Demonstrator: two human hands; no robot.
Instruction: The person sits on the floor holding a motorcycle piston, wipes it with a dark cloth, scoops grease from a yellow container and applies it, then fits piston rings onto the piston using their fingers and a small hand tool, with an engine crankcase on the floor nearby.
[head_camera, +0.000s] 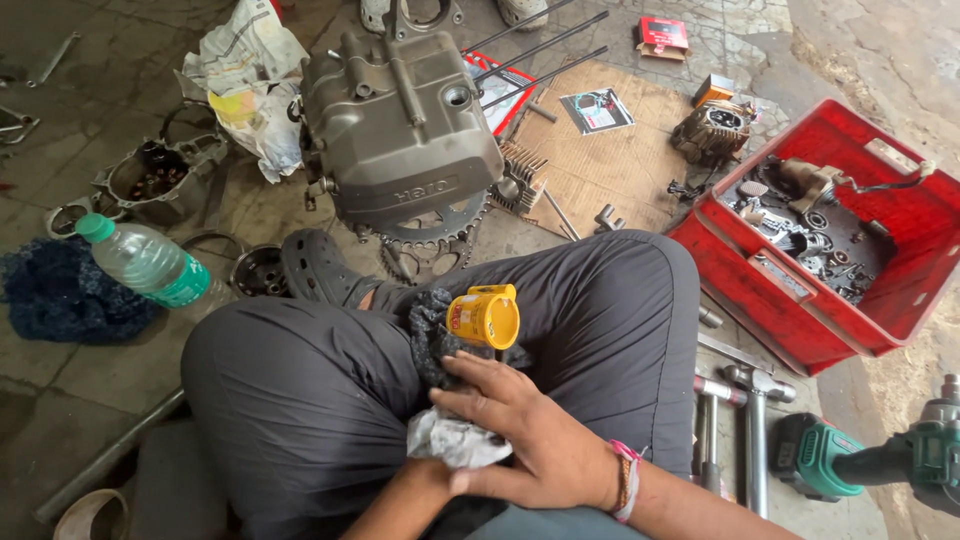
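Observation:
I sit cross-legged in dark grey trousers. My right hand, with a beaded band at the wrist, lies in my lap, its fingers curled over a pale grey rag and a dark rag. Only the wrist of my left hand shows; the rest is hidden under the rag and my right hand. A small yellow tin lies on its side on the dark rag, just beyond my fingertips.
A grey engine block with a sprocket stands on the floor ahead. A red crate of metal parts is on the right, with a green power tool and T-wrenches beside it. A plastic bottle and an engine cover lie to the left.

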